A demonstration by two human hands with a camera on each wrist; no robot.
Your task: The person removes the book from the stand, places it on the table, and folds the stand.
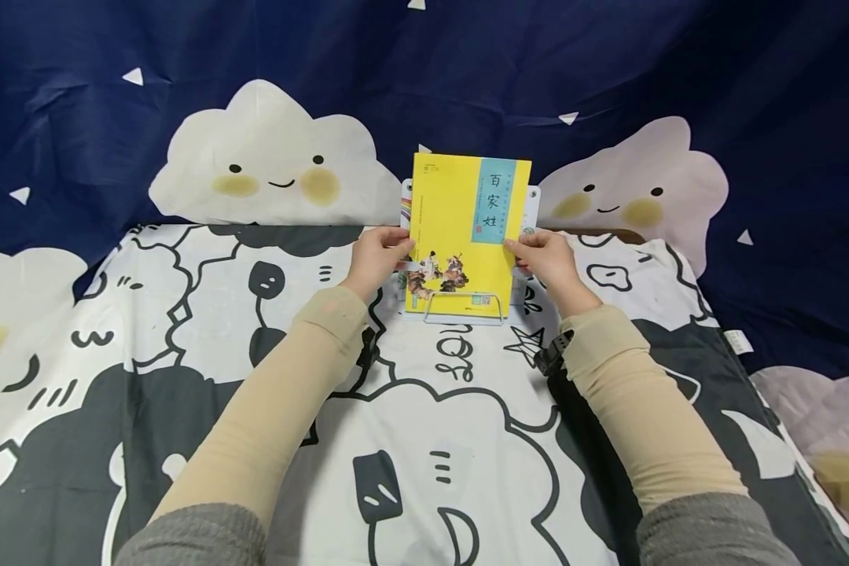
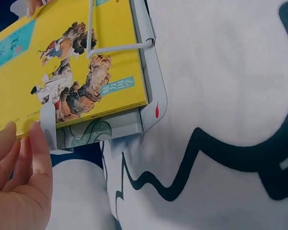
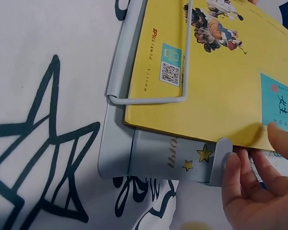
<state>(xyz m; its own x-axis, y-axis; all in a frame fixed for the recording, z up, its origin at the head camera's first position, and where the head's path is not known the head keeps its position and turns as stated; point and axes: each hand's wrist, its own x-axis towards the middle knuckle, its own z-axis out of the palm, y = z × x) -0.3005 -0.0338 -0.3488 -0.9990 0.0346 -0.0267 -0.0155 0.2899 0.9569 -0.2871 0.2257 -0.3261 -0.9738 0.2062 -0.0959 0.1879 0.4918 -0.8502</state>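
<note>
A yellow book with a blue title strip and a small painted scene stands on a pale book stand. In front of its lower part is the stand's wire bar. My left hand pinches the book's left edge, thumb toward the cover; my right hand grips the right edge likewise. In the left wrist view a side clip overlaps the cover's edge near the left fingers. In the right wrist view another clip stands beside the book, touching or very near the right fingers.
A black-and-white cartoon-print cloth covers the surface beneath the stand. Behind hangs a dark blue curtain with cloud faces and small white triangles. A black strap shows by the right wrist.
</note>
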